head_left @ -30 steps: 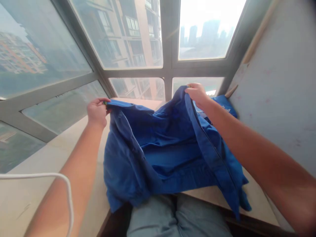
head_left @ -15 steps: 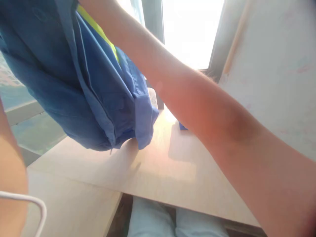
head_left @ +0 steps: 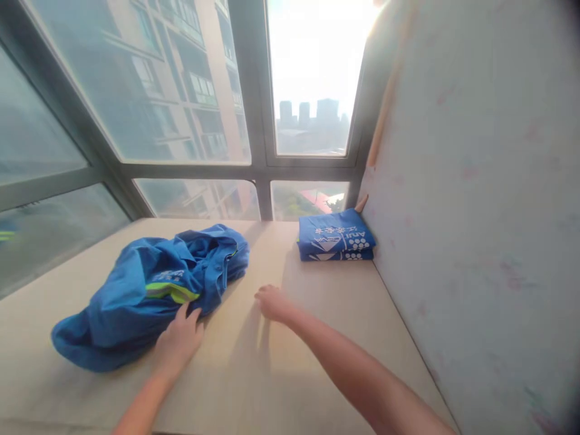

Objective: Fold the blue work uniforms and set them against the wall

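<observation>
A blue work jacket [head_left: 131,302] with a yellow-green strip and white lettering lies crumpled in a heap on the pale wooden surface [head_left: 326,362]. At its near right edge is my left hand [head_left: 181,338], fingers apart, the tips touching the cloth close to the strip. My right hand [head_left: 272,303] is to the right of the jacket, apart from it and above the wood. Its fingers are curled in, and nothing shows in them.
Neatly folded blue garments [head_left: 335,237] with white print sit at the back right against the patterned wall [head_left: 475,199]. Grey-framed windows [head_left: 260,121] close off the back and left side. Bright sunlight comes through the glass.
The jacket, held up before me earlier, now lies on the surface at the left. My right arm has drawn back from across the view, and the folded garments have come into full sight.
</observation>
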Demonstrator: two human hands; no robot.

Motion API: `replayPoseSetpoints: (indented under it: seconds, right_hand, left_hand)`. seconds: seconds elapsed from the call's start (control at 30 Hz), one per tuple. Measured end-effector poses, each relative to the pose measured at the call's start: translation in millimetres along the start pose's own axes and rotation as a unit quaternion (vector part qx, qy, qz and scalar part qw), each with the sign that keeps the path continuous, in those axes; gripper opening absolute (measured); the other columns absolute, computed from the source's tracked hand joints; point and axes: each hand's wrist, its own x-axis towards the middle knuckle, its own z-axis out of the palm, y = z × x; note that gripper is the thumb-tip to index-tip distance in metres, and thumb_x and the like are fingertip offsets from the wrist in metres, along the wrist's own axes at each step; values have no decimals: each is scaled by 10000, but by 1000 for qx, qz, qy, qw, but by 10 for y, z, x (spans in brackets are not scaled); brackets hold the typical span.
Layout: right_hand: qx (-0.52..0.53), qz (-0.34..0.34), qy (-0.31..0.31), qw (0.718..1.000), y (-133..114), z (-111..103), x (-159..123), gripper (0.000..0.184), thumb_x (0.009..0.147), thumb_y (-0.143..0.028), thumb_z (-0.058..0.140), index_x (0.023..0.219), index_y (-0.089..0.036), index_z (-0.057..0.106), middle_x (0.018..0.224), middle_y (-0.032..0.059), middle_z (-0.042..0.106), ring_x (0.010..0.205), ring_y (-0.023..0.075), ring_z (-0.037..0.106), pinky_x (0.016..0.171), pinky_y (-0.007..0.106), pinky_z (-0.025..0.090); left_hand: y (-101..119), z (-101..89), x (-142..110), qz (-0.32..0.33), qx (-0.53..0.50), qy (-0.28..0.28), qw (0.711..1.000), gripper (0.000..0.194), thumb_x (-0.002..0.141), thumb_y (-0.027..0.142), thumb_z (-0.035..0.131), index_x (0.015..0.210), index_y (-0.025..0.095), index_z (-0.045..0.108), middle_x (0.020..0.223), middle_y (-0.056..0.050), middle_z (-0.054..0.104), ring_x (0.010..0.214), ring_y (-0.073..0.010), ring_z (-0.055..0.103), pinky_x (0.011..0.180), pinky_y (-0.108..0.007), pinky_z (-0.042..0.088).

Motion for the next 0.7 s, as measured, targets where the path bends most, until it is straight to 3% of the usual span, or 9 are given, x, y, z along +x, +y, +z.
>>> replayPoseSetpoints:
  seconds: [0.07,0.1,0.23,0.3,0.37,0.47,0.57,0.63,0.7]
  right_hand:
    - [1,19,-21,1000,327,334,-234,199,930,-163,586,1113,-154,663,1201,101,658,1111,222,620,965,399,512]
    - [3,30,-24,999,461,494,-329,247,917,-113,554,1135,-157,660,1266,109,641,1197,228,581,1035,401,467]
    - [12,50,-8,999,768,921,-520,409,889,-119,510,1285,-178,594,1444,105,538,1354,248,455,1164,417,321]
    - [10,44,-7,999,809,980,-522,419,882,-140,510,1290,-190,586,1443,100,539,1362,251,446,1169,420,311]
    - [9,42,-5,999,820,982,-502,410,876,-149,513,1274,-207,591,1429,86,553,1367,239,442,1175,403,304]
    - [11,43,-1,999,832,970,-484,394,880,-157,509,1260,-217,595,1422,68,560,1363,226,450,1182,375,300]
    - [16,45,1,999,857,983,-490,388,883,-158,500,1255,-211,597,1428,67,555,1364,227,452,1184,372,298]
    - [19,47,2,999,872,994,-494,394,879,-157,501,1257,-214,596,1433,67,552,1370,225,447,1187,373,294]
    - [22,47,1,999,876,998,-494,397,874,-155,506,1255,-217,597,1429,68,556,1372,224,445,1186,374,297]
  left_hand:
    - [51,147,-47,50,45,31,997,433,881,261,393,1169,153,698,1346,-180,614,1159,-336,628,947,-477,499]
    - [105,145,-24,77,54,55,994,442,900,260,369,1181,150,691,1311,-175,637,1187,-325,608,976,-472,479]
    - [404,-28,358,161,80,143,973,454,903,265,419,1303,228,630,1430,-127,555,1372,-336,434,1144,-550,273]
    - [486,-36,646,209,83,121,967,473,882,263,460,1324,316,619,1473,-75,525,1438,-357,330,1168,-612,161]
    - [476,45,911,241,74,65,965,448,854,269,492,1255,364,666,1451,-42,554,1445,-384,306,1153,-654,139]
    - [305,225,1126,215,65,21,974,396,829,316,510,1161,306,725,1419,-78,585,1413,-416,344,1120,-669,206]
    - [9,307,1082,135,82,20,987,433,836,380,483,1190,273,707,1451,-91,555,1403,-429,353,1074,-670,295]
    - [-218,286,979,91,96,12,991,412,854,392,443,1165,329,706,1470,-28,544,1415,-408,345,1040,-661,349]
    - [-426,243,877,89,100,-15,991,371,863,360,414,1064,402,723,1438,62,575,1444,-363,322,1026,-645,375]
